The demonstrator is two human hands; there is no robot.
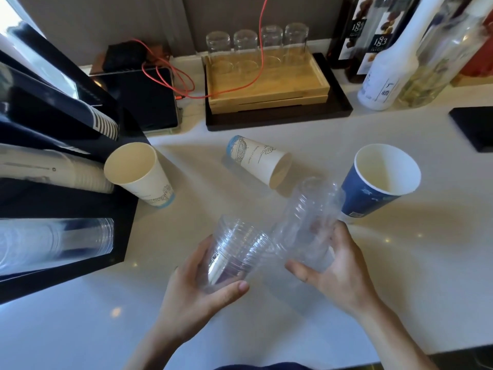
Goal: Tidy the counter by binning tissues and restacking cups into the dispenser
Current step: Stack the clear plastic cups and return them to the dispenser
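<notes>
My left hand (202, 287) grips a short stack of clear plastic cups (234, 249), mouths facing right. My right hand (333, 268) holds another stack of clear plastic cups (312, 217), tilted with its base up and away, its mouth close to the left stack. On the white counter (400, 276) a white paper cup (138, 174) stands beside the black cup dispenser (117, 222). A second white paper cup (258, 160) lies on its side. A blue paper cup (373, 182) stands at the right. The dispenser's slots hold rows of clear cups (56, 241) and white paper cups (53, 169).
A wooden tray (266, 86) with several upturned glasses sits on a black tray at the back. A dark tablet (144, 100) with a red cable lies left of it. Bottles (384, 73) and a glass jar stand at the back right, a black pad (474, 126) at the right edge.
</notes>
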